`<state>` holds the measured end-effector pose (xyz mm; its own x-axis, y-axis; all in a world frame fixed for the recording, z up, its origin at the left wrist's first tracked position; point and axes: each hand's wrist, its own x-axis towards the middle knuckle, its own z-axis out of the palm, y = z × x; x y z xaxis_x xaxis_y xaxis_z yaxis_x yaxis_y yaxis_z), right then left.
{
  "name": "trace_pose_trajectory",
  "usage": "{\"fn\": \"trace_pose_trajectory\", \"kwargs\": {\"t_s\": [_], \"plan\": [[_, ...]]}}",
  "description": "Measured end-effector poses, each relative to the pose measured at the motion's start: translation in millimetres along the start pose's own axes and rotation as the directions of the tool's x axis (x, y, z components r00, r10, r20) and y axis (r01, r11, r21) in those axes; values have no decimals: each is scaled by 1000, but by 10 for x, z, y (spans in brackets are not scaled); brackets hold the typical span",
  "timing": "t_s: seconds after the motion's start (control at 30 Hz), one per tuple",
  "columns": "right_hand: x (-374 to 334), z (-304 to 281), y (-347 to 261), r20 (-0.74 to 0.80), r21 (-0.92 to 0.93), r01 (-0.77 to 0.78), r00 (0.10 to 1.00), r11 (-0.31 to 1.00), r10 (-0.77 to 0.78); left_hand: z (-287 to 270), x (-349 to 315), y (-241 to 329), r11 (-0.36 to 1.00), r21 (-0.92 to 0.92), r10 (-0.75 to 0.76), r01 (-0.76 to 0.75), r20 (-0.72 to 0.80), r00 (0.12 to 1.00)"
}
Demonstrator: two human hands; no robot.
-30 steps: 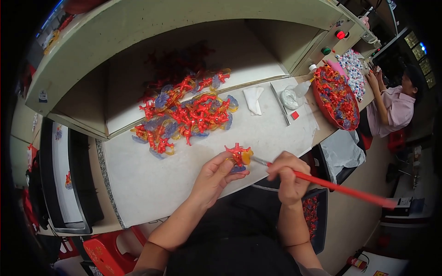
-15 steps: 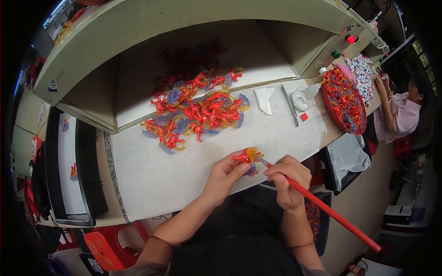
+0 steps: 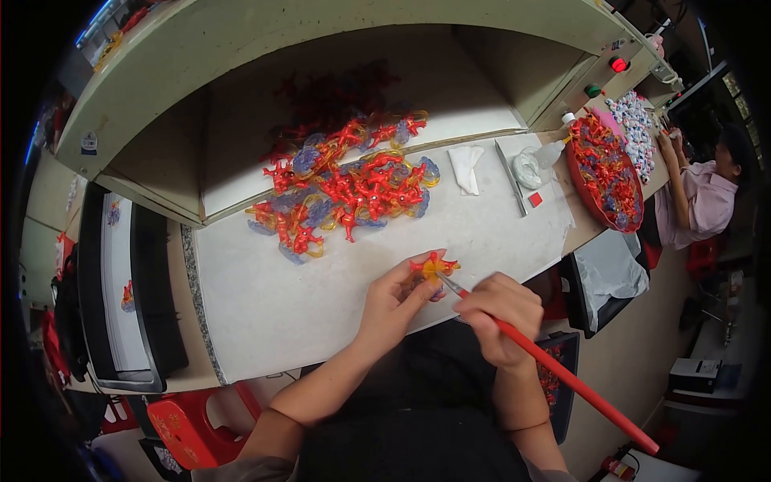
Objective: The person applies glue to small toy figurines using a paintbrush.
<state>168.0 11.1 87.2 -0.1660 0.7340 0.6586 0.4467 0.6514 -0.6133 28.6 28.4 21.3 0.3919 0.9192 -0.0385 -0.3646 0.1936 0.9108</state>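
red brush in rt hand, lt hand pinching toy.

A pale workbench spreads beyond the left hand. Farther out from that hand lies a heap of red, blue and yellow plastic figures. Out past the right hand lie a folded white cloth, a thin metal strip, a small red block and a red tray of figures.
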Motion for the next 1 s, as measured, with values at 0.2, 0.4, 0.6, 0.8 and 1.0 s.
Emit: {"fn": "trace_pose_trajectory", "kwargs": {"t_s": [0.2,0.4,0.6,0.8,1.0], "plan": [[-4,-37,88,60,13,-83,995,996,82,-49,9,-53,993,108,-34,39,-47,998],[-7,-15,141,-78,80,-32,996,996,38,-54,26,-63,975,219,-19,37,-80,997],[-69,-207,91,-315,-66,-269,919,961,236,-14,29,126,961,-192,-208,201,-17,978],[-145,29,10,-20,45,-58,998,997,59,-1,1,174,884,-439,-153,161,55,987],[-119,-5,29,12,33,-97,995,995,96,5,49,192,824,-522,-222,220,60,973]]}}
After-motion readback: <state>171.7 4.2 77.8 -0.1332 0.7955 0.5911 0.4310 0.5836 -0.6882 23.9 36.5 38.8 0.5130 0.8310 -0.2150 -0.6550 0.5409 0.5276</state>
